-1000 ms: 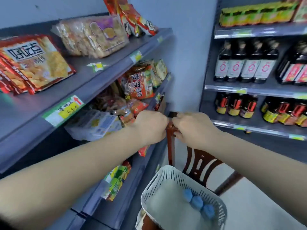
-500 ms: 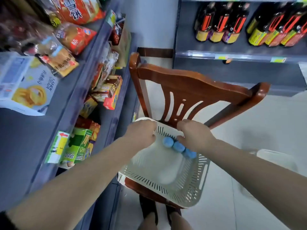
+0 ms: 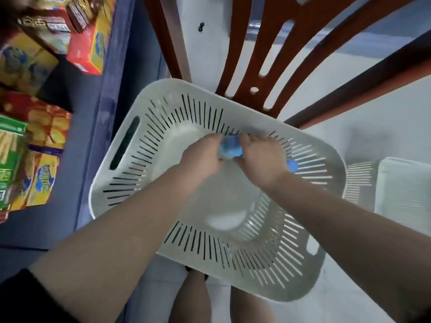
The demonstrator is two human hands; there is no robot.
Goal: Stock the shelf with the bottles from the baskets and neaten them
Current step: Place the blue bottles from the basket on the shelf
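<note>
A white slotted basket (image 3: pixel 130 145) sits on the seat of a wooden chair (image 3: pixel 258 50), directly below me. Inside it, against the far wall, stand clear bottles with blue caps (image 3: pixel 229 148); another blue cap (image 3: pixel 292 165) peeks out to the right of my right wrist. My left hand (image 3: pixel 203 157) and my right hand (image 3: pixel 261 157) are both down in the basket, side by side, fingers curled around the blue-capped bottle tops between them. The bottle bodies are hidden by my hands and by motion blur.
A blue-grey shelf unit (image 3: pixel 98 117) with snack boxes (image 3: pixel 88 43) stands close on the left. A second white basket (image 3: pixel 405 192) sits on the floor to the right. My legs (image 3: pixel 196 297) show beneath the basket's near rim.
My view dropped from the shelves to straight down over the basket. Both hands left the chair's top rail, went into the basket and closed on the blue-capped bottles.
</note>
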